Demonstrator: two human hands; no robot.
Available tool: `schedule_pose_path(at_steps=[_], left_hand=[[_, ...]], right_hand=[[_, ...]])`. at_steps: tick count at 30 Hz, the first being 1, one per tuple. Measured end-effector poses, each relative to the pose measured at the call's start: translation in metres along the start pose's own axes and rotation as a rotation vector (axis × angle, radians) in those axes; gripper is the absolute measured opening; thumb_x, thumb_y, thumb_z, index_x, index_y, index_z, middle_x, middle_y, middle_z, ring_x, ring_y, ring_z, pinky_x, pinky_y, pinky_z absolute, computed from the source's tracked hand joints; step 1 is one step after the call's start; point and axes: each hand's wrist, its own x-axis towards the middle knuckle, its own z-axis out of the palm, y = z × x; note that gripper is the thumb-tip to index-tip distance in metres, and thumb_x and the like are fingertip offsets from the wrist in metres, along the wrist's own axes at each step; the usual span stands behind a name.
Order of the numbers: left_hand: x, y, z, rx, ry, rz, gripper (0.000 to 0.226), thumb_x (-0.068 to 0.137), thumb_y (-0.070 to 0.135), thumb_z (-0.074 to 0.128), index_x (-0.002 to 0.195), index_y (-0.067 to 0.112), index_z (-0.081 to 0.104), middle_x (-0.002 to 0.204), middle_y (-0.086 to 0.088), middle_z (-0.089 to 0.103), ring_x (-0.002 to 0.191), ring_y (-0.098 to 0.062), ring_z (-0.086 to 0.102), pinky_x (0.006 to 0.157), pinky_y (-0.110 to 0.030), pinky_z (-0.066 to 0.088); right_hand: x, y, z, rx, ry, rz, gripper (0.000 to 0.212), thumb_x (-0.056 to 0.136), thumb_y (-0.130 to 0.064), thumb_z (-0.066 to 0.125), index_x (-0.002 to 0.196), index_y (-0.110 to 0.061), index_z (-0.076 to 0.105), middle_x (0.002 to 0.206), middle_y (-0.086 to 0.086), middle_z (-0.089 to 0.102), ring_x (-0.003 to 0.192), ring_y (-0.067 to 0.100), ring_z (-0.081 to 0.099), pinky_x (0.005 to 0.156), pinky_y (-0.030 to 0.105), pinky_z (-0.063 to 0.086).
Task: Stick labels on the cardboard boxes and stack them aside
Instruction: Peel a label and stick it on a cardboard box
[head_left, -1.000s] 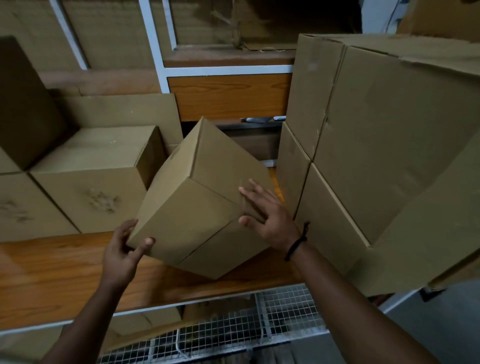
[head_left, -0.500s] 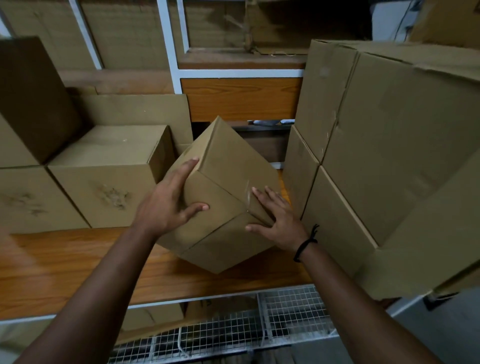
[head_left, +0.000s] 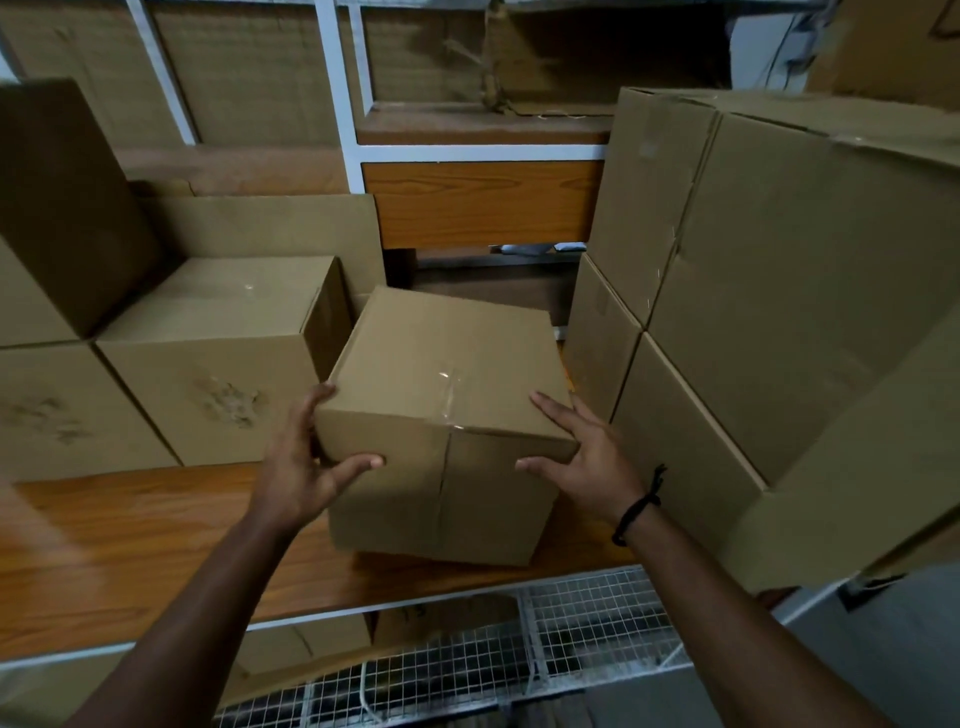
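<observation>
A small brown cardboard box (head_left: 447, 374) sits upright on the wooden shelf (head_left: 135, 551), with clear tape along its top seam. No label shows on it. My left hand (head_left: 304, 470) presses on its near left corner, fingers up the left side and thumb on the front face. At the near right corner, my right hand (head_left: 584, 457) lies with straight fingers along the right side and its thumb on the front face. A black band is on that wrist.
Stacked cardboard boxes (head_left: 208, 374) stand close on the left. Larger stacked boxes (head_left: 779, 312) lean in on the right. White rack posts (head_left: 332, 83) and a wooden panel rise behind. A wire mesh shelf (head_left: 571, 639) lies below the front edge.
The box was tilted on a corner; it now sits flat and upright. My left hand slid from the box's upper face down to its near left corner.
</observation>
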Motion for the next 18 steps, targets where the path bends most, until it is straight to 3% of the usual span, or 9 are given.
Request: schedule_pose_path(at_steps=[3, 5, 7, 10, 13, 15, 18], left_hand=[[-0.012, -0.015, 0.005, 0.027, 0.012, -0.079, 0.089, 0.059, 0.039, 0.084, 0.118, 0.07, 0.024, 0.132, -0.002, 0.041, 0.105, -0.028, 0.059, 0.074, -0.05, 0.06], [-0.016, -0.021, 0.003, 0.047, 0.01, -0.095, 0.088, 0.059, 0.041, 0.085, 0.116, 0.068, 0.024, 0.124, -0.002, 0.046, 0.093, -0.019, 0.062, 0.069, -0.048, 0.061], [-0.016, -0.027, 0.0, 0.068, -0.001, -0.102, 0.088, 0.058, 0.043, 0.085, 0.113, 0.071, 0.022, 0.12, 0.0, 0.047, 0.087, -0.012, 0.061, 0.066, -0.04, 0.06], [-0.015, -0.031, -0.002, 0.07, -0.031, -0.135, 0.087, 0.059, 0.045, 0.086, 0.112, 0.071, 0.021, 0.124, 0.002, 0.043, 0.095, -0.019, 0.06, 0.067, -0.035, 0.06], [-0.01, -0.029, -0.008, 0.012, -0.056, -0.111, 0.077, 0.059, 0.063, 0.083, 0.116, 0.065, 0.031, 0.123, 0.004, 0.048, 0.096, -0.016, 0.06, 0.067, -0.028, 0.058], [-0.001, -0.022, -0.014, -0.07, -0.056, -0.097, 0.057, 0.067, 0.068, 0.064, 0.119, 0.058, 0.042, 0.125, 0.009, 0.05, 0.105, -0.014, 0.057, 0.074, -0.025, 0.054], [0.022, -0.011, -0.021, -0.147, -0.074, -0.175, 0.054, 0.073, 0.08, 0.046, 0.118, 0.05, 0.055, 0.124, 0.014, 0.053, 0.114, -0.019, 0.053, 0.084, -0.039, 0.053]], right_hand=[[-0.005, -0.008, 0.007, -0.054, -0.003, -0.019, 0.078, 0.065, -0.052, 0.08, 0.127, -0.066, 0.035, 0.156, 0.003, 0.028, 0.144, 0.017, 0.024, 0.114, 0.041, 0.033], [-0.008, -0.012, 0.01, -0.093, -0.009, -0.024, 0.079, 0.069, -0.04, 0.083, 0.127, -0.062, 0.033, 0.157, 0.005, 0.027, 0.145, 0.015, 0.017, 0.115, 0.03, 0.022], [-0.009, -0.016, 0.012, -0.12, -0.009, -0.029, 0.079, 0.069, -0.039, 0.083, 0.127, -0.06, 0.034, 0.157, 0.006, 0.027, 0.146, 0.014, 0.014, 0.111, 0.024, 0.02], [-0.008, -0.02, 0.016, -0.111, 0.0, -0.042, 0.079, 0.069, -0.038, 0.083, 0.126, -0.062, 0.034, 0.156, 0.004, 0.03, 0.145, 0.012, 0.016, 0.114, 0.027, 0.022], [-0.009, -0.02, 0.013, -0.06, -0.028, -0.016, 0.071, 0.069, -0.047, 0.079, 0.126, -0.058, 0.038, 0.154, -0.004, 0.028, 0.142, 0.007, 0.016, 0.113, 0.028, 0.023], [-0.01, -0.021, 0.008, 0.078, -0.039, 0.033, 0.061, 0.068, -0.063, 0.067, 0.124, -0.058, 0.043, 0.15, -0.011, 0.029, 0.141, 0.006, 0.02, 0.111, 0.031, 0.027], [-0.001, -0.025, 0.0, 0.312, 0.022, 0.099, 0.054, 0.071, -0.075, 0.054, 0.12, -0.052, 0.051, 0.145, -0.006, 0.042, 0.133, 0.015, 0.041, 0.105, 0.038, 0.042]])
